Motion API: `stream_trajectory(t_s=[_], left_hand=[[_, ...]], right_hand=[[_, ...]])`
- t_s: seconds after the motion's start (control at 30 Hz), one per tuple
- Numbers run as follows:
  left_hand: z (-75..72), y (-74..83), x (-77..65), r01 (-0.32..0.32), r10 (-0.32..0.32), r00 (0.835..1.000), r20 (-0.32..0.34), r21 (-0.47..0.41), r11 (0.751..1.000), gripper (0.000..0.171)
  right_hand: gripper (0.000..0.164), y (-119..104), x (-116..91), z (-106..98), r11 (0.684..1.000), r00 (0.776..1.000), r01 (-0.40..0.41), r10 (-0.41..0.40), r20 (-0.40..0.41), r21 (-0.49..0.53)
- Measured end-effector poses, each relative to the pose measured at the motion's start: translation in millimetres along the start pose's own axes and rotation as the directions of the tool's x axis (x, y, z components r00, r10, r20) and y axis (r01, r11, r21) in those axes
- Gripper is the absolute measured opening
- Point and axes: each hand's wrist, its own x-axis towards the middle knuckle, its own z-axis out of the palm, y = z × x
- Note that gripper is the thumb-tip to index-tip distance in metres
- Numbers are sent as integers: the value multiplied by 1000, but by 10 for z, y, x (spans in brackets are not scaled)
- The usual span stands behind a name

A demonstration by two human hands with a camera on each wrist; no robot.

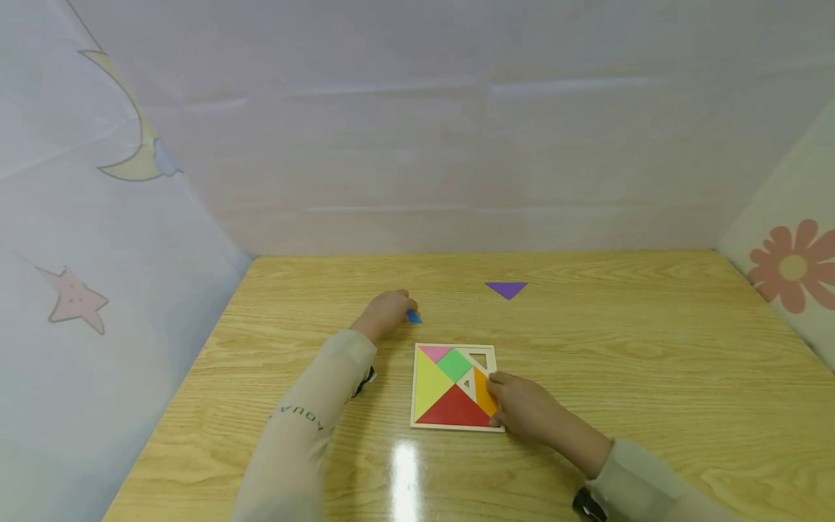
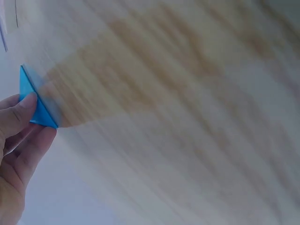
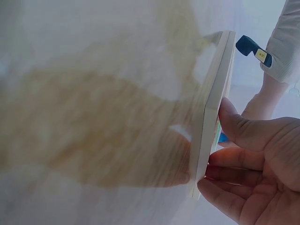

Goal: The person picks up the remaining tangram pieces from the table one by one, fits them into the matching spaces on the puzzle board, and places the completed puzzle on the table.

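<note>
My left hand [image 1: 386,313] pinches a small blue triangle [image 2: 41,110] between thumb and fingers, just beyond the tangram board's upper left corner. The triangle stands tilted on edge, close over the table in the left wrist view. My right hand [image 1: 525,407] grips the right edge of the tangram board [image 1: 457,428], thumb and fingertips at its rim. In the board lie a yellow triangle [image 1: 427,384], a red triangle [image 1: 454,410], a green square [image 1: 454,365], a pink triangle [image 1: 434,352] and an orange piece [image 1: 483,395], partly covered by my right hand. Two triangular recesses show bare wood.
A purple triangle [image 1: 507,289] lies flat near the back of the wooden table [image 1: 620,326], beyond the board. Pale printed cloth [image 1: 391,145] walls off the back and both sides. A bright light reflection shows in front of the board.
</note>
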Motion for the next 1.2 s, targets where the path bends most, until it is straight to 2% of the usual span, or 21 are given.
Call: stream_trajectory(t_s=[0.13, 0.3, 0.57, 0.93, 1.07, 1.2], left_hand=[[-6, 9, -6, 10, -10, 1000, 22, -8, 1000, 15], [-6, -3, -7, 59, -53, 997, 53, -126, 990, 18], [31, -32, -13, 118, -104, 993, 59, -321, 940, 19], [49, 38, -19, 119, -104, 993, 60, -402, 908, 19], [7, 106, -38, 134, -117, 991, 67, -448, 884, 20], [-1, 162, -49, 148, -124, 989, 81, -540, 829, 21]], right_hand=[[43, 8, -2, 11, 1000, 1000, 16, -16, -10, -15], [45, 15, -9, 10, 998, 998, 45, -46, -30, -36], [49, 29, -24, 1, 995, 996, 84, -86, -37, -47], [52, 39, -49, -23, 998, 998, 68, -68, -4, -3], [51, 47, -50, -26, 998, 998, 65, -65, -2, 7], [51, 54, -44, -14, 998, 999, 53, -53, -1, 16]])
